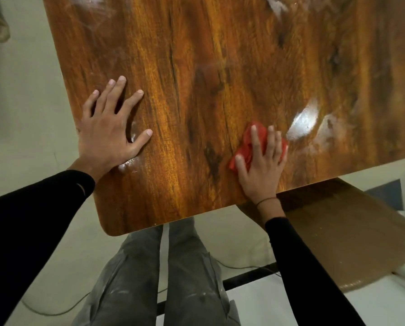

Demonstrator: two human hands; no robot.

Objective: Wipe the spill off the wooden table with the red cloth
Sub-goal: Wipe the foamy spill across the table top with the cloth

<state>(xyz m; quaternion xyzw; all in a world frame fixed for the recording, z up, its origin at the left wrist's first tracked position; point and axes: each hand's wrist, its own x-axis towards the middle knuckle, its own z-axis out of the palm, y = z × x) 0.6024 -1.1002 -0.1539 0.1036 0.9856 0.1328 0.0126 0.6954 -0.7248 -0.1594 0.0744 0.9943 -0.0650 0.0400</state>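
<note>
Tabletop (220,67): wooden, glossy, orange-brown grain with dark streaks; near edge and rounded near-left corner in view.

Red cloth (246,147): bunched, lying on tabletop near the near edge, right of centre; mostly covered by right hand, red showing at the left side and between the fingers.

Right hand (261,165): palm down on red cloth, fingers (255,140) straight and slightly spread, pressing flat, not curled round the cloth; thin dark band at wrist; black sleeve (302,267) behind.

Left hand (107,135): palm down directly on tabletop near the left edge, fingers (133,97) straight and splayed wide, thumb out to the right; holding nothing; black sleeve on forearm.

Spill (302,123): shiny wet patch with whitish smear on tabletop, just right of red cloth, edge near the fingertips of right hand. Smaller wet sheen (128,164) at heel of left hand. Faint hazy smears toward far side of tabletop.

Below tabletop: grey trousers (154,278), pale floor (20,114), thin cable (55,312) on floor, brown board (349,231) at right under the near edge.
</note>
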